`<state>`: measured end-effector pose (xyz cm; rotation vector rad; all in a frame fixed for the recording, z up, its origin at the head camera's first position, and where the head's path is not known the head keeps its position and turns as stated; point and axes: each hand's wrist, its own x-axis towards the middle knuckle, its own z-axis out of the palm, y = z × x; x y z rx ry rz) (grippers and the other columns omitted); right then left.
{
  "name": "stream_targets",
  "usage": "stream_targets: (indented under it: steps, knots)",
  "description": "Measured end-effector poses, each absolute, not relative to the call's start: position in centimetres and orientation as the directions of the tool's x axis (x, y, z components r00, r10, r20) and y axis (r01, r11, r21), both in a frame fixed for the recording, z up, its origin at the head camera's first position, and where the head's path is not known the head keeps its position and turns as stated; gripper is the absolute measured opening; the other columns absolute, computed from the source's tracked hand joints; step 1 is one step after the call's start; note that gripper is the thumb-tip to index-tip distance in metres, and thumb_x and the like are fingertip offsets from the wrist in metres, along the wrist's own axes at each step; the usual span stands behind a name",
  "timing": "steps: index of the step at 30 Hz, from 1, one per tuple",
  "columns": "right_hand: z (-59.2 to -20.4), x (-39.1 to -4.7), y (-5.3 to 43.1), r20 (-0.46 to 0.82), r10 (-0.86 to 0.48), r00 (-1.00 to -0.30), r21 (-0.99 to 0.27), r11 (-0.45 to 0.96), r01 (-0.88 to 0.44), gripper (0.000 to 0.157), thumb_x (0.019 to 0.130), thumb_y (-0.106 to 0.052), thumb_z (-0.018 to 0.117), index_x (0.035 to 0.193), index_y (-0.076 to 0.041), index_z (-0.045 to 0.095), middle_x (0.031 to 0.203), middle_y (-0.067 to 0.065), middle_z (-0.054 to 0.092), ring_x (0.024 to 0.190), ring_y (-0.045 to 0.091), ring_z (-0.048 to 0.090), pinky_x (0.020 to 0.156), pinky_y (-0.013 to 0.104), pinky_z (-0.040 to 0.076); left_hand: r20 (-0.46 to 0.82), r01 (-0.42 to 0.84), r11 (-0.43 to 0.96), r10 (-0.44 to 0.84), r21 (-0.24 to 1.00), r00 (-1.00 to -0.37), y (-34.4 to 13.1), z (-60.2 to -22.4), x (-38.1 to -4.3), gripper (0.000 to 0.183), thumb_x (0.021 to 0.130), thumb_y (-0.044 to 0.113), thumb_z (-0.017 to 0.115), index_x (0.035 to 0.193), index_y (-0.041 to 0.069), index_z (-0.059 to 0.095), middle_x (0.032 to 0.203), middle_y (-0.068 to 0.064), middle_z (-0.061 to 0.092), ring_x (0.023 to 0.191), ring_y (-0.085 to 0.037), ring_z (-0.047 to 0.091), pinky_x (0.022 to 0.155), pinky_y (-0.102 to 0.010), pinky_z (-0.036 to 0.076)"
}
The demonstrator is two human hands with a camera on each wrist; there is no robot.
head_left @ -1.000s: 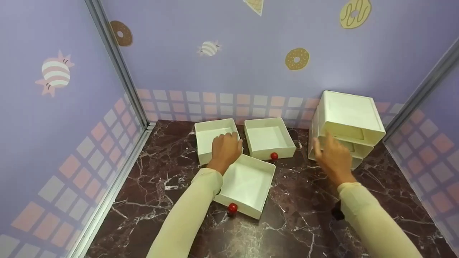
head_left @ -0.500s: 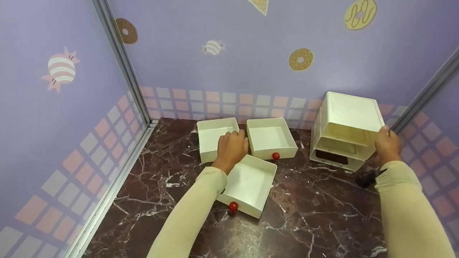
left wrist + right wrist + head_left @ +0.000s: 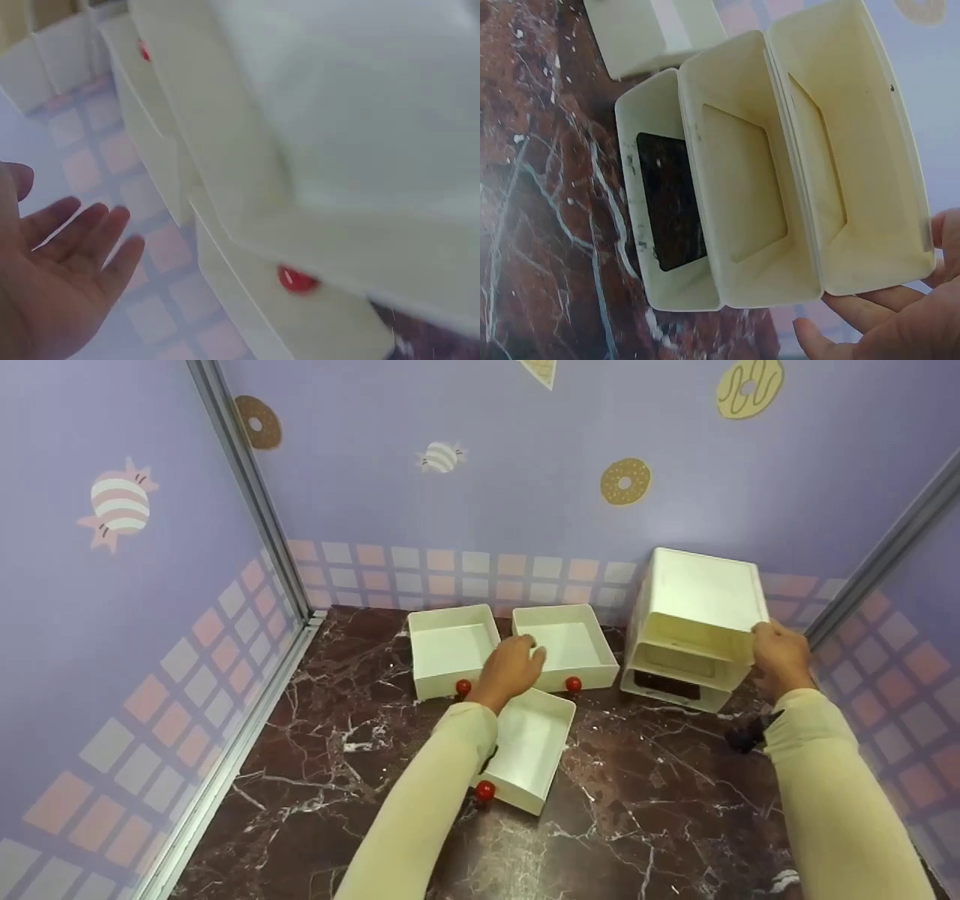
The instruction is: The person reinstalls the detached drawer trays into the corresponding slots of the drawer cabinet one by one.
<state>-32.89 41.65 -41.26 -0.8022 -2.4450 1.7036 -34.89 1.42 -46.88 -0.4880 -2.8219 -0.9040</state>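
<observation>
A stacked white three-tier drawer cabinet stands at the right by the back wall, its compartments without drawers. My right hand rests against the right side of its top tier; in the right wrist view the fingers lie along that side. My left hand hovers over the three loose drawers, its fingers spread in the left wrist view and holding nothing. Those are a back-left drawer, a back-right drawer and a slanted front drawer. Each has a red knob, such as the front one.
Dark marbled floor lies under everything. A purple back wall with sweets and tile prints rises right behind the drawers and cabinet. Side walls close off left and right, the left one with a metal strip along its base.
My right hand has gone from in front of the cabinet to its right side, and the cabinet has shifted left. My left hand has lifted away from the back-left drawer and moved right.
</observation>
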Motion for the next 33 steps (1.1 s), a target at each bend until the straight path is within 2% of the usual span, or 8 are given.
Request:
stream_targets:
  steps: [2, 4, 7, 11, 17, 20, 27, 33]
  knots:
    - [-41.4, -33.2, 40.5, -0.236, 0.414, -0.879, -0.879, 0.296, 0.375, 0.063, 0.099, -0.039, 0.038, 0.161, -0.032, 0.028, 0.158, 0.021, 0.033, 0.127, 0.037, 0.050, 0.094, 0.052, 0.056, 0.186, 0.337, 0.703, 0.285, 0.626, -0.940, 3.0, -46.4, -34.8, 0.040, 0.107, 0.032, 0.044, 0.125, 0.003, 0.066, 0.127, -0.015, 0.068, 0.123, -0.031, 0.062, 0.107, -0.042, 0.048]
    - [-41.6, -33.4, 39.2, -0.240, 0.382, -0.893, -0.879, 0.305, 0.366, 0.064, 0.100, -0.040, 0.039, 0.161, -0.031, 0.023, 0.165, 0.017, 0.024, 0.139, 0.035, 0.038, 0.105, 0.056, 0.049, 0.177, 0.347, 0.653, 0.313, 0.673, -0.933, 4.5, -46.1, -34.7, 0.044, 0.107, 0.032, 0.042, 0.131, 0.002, 0.063, 0.132, -0.016, 0.065, 0.126, -0.030, 0.061, 0.110, -0.039, 0.046]
    - [-41.8, -33.6, 37.0, -0.226, 0.364, -0.904, -0.877, 0.328, 0.351, 0.060, 0.100, -0.037, 0.044, 0.158, -0.025, 0.037, 0.156, 0.016, 0.037, 0.129, 0.029, 0.044, 0.097, 0.046, 0.054, 0.160, 0.341, 0.581, 0.339, 0.739, -0.927, 6.0, -45.5, -34.4, 0.050, 0.108, 0.032, 0.039, 0.144, 0.001, 0.053, 0.146, -0.017, 0.056, 0.138, -0.030, 0.053, 0.117, -0.039, 0.040]
    - [-41.7, -33.6, 33.7, -0.167, 0.339, -0.926, -0.858, 0.412, 0.306, 0.056, 0.098, -0.032, 0.051, 0.151, -0.016, 0.050, 0.152, 0.017, 0.049, 0.122, 0.029, 0.050, 0.092, 0.035, 0.050, 0.061, 0.233, 0.503, 0.335, 0.832, -0.940, 6.7, -45.2, -34.2, 0.061, 0.109, 0.037, 0.037, 0.160, 0.003, 0.028, 0.166, -0.014, 0.033, 0.154, -0.029, 0.031, 0.126, -0.040, 0.027]
    - [-41.5, -33.1, 31.5, -0.058, 0.378, -0.924, -0.812, 0.521, 0.264, 0.051, 0.094, -0.029, 0.055, 0.142, -0.016, 0.059, 0.155, 0.009, 0.049, 0.125, 0.032, 0.049, 0.104, 0.042, 0.042, 0.001, 0.155, 0.512, 0.288, 0.845, -0.958, 6.5, -45.1, -34.2, 0.067, 0.109, 0.042, 0.035, 0.163, 0.006, 0.019, 0.167, -0.012, 0.030, 0.154, -0.029, 0.031, 0.126, -0.040, 0.026]
    - [-41.3, -32.6, 31.7, -0.047, 0.395, -0.918, -0.795, 0.542, 0.273, 0.051, 0.094, -0.030, 0.054, 0.142, -0.017, 0.060, 0.153, 0.010, 0.052, 0.123, 0.033, 0.050, 0.100, 0.041, 0.044, 0.004, 0.177, 0.516, 0.319, 0.838, -0.948, 6.5, -44.9, -34.1, 0.068, 0.109, 0.043, 0.035, 0.163, 0.005, 0.019, 0.166, -0.014, 0.030, 0.154, -0.029, 0.031, 0.126, -0.040, 0.026]
    - [-41.2, -31.3, 32.6, -0.062, 0.389, -0.919, -0.758, 0.580, 0.297, 0.051, 0.094, -0.034, 0.052, 0.140, -0.018, 0.063, 0.139, 0.017, 0.063, 0.105, 0.034, 0.059, 0.072, 0.033, 0.051, -0.049, 0.196, 0.548, 0.399, 0.813, -0.916, 6.4, -44.6, -33.3, 0.074, 0.108, 0.047, 0.036, 0.163, 0.004, 0.014, 0.167, -0.015, 0.029, 0.154, -0.029, 0.030, 0.127, -0.041, 0.026]
    - [-41.3, -31.1, 32.6, -0.025, 0.400, -0.916, -0.743, 0.606, 0.285, 0.049, 0.093, -0.034, 0.052, 0.136, -0.015, 0.067, 0.135, 0.020, 0.065, 0.108, 0.036, 0.058, 0.071, 0.033, 0.051, -0.034, 0.236, 0.562, 0.427, 0.793, -0.904, 6.1, -44.6, -33.1, 0.076, 0.108, 0.049, 0.034, 0.163, 0.003, 0.012, 0.167, -0.016, 0.029, 0.154, -0.029, 0.031, 0.126, -0.040, 0.026]
